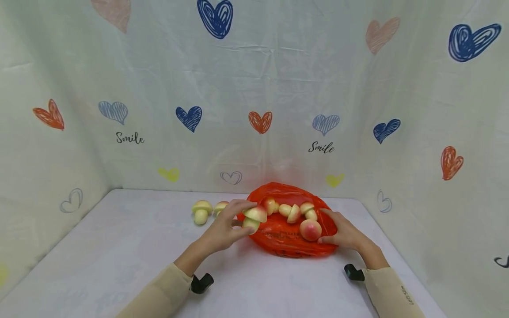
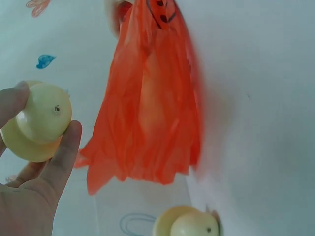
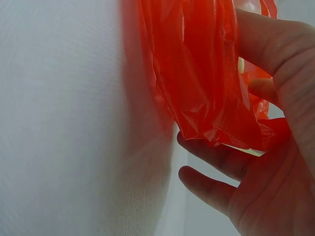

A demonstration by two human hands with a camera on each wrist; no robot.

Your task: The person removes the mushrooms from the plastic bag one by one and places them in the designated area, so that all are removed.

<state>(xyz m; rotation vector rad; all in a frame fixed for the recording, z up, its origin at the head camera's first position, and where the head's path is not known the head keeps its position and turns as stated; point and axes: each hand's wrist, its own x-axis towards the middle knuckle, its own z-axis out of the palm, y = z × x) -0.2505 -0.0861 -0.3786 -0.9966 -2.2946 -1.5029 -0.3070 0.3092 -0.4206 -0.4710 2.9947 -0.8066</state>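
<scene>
My left hand pinches a toy mushroom between thumb and fingers, at the left side of a red plastic bag. In the left wrist view that mushroom shows its pale stem end and cap. Several more mushrooms lie in the bag's opening, one with a pink cap near the front. At the right, my right hand grips the bag's edge. The right wrist view shows its thumb and fingers around the red plastic.
Two mushrooms stand on the white table left of the bag, one partly behind my left hand. A white curtain printed with hearts hangs behind and along both sides.
</scene>
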